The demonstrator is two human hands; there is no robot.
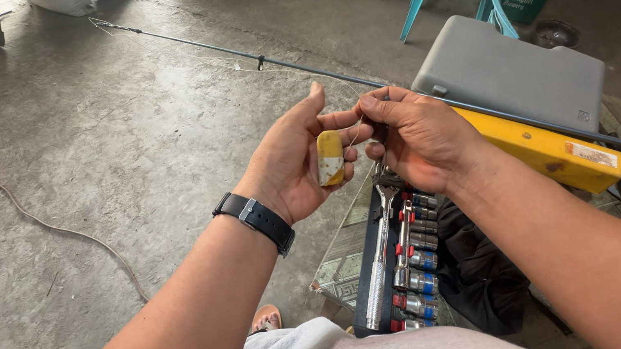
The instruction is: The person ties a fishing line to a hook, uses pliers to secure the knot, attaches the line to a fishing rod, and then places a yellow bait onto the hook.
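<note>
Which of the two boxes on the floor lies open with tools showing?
The socket set below the hands: its ratchet and sockets show. The grey toolbox has its lid shut.

One fishing rod (431,97), one float (330,158), two hands (288,165)

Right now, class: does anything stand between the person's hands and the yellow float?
Nothing visible does. The left hand already holds the yellow float in its fingers, and the right hand pinches the thin line just beside it.
</note>
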